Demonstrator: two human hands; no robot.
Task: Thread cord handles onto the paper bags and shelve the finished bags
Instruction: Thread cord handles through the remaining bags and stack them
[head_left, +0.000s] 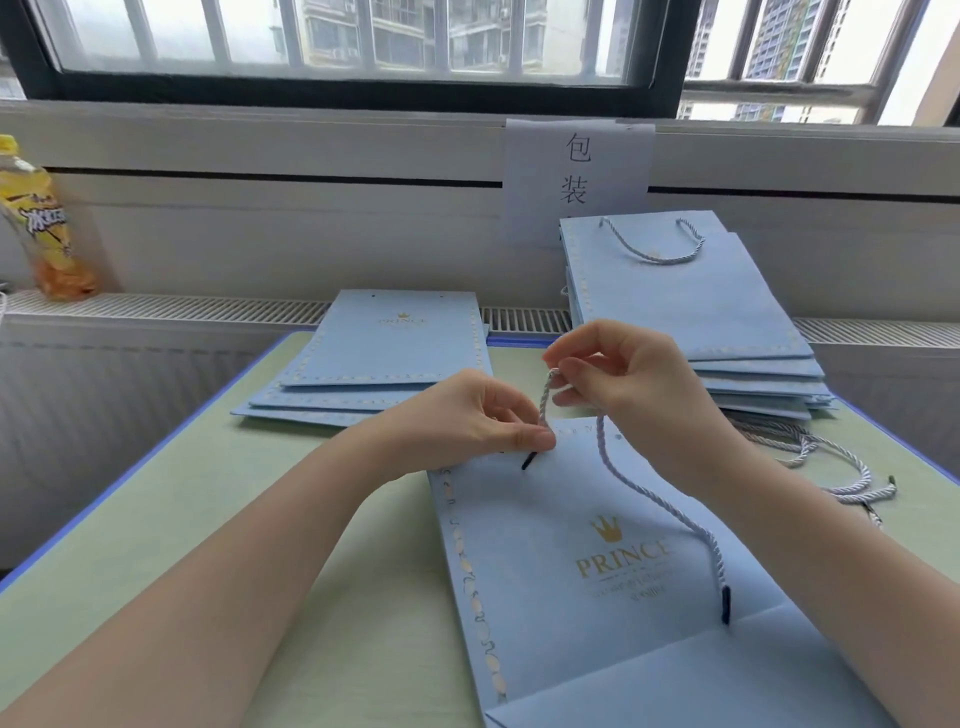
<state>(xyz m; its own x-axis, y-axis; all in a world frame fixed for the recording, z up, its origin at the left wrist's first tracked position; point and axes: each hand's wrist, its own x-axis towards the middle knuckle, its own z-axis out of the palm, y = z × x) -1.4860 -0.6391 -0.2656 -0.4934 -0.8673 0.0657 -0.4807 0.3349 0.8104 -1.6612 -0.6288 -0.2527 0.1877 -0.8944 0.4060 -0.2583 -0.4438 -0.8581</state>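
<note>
Fingers of the left hand pinch a pale twisted cord at the top edge of a light blue paper bag lying flat on the green surface. Right hand, just above, pinches the cord's loop. Beyond the left hand lies a stack of unthreaded bags; beyond the right, a stack of finished bags; loose cords lie beside it.
</note>
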